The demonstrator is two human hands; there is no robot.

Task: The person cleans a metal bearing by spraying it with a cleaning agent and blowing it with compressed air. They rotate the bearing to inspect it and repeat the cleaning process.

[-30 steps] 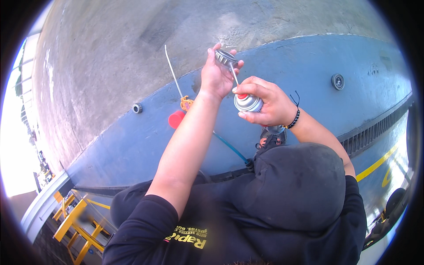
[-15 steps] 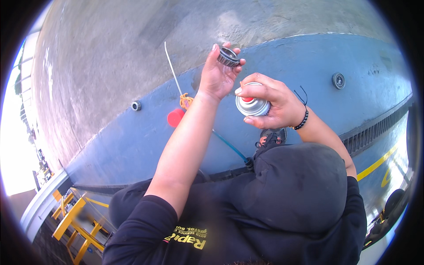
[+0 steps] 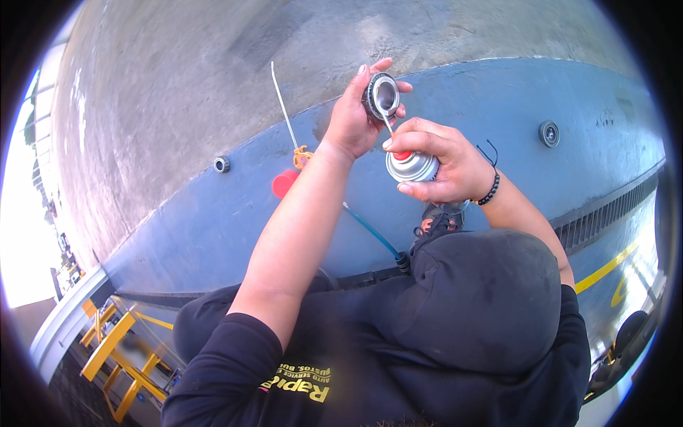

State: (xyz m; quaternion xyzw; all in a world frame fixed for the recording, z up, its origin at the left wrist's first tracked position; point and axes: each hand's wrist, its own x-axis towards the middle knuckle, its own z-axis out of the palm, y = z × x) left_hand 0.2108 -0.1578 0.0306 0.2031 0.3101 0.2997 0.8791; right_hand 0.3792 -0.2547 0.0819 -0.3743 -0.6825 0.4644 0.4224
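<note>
My left hand (image 3: 347, 128) is raised above the floor, its fingers closed round a roller bearing (image 3: 371, 101). The bearing is tilted so that its round bore faces my right hand. My right hand (image 3: 461, 165) grips a silver spray can (image 3: 418, 171) just below and to the right of the bearing. The forefinger lies over the red nozzle (image 3: 403, 155) on top of the can. From the nozzle a thin pale streak reaches the bearing's lower rim; whether it is a jet or a straw, I cannot tell.
On the blue floor lie a small bearing (image 3: 222, 164) at left and a larger one (image 3: 550, 134) at right. Beyond my left forearm are a red cap (image 3: 284, 183) and an orange piece (image 3: 302, 156) with a white rod. A teal hose (image 3: 373, 230), a floor grate (image 3: 605, 211) and a yellow stand (image 3: 114, 349) also show.
My left hand has turned the bearing so its bore faces the can. The pale streak now runs between nozzle and bearing. My right hand has moved slightly right and down.
</note>
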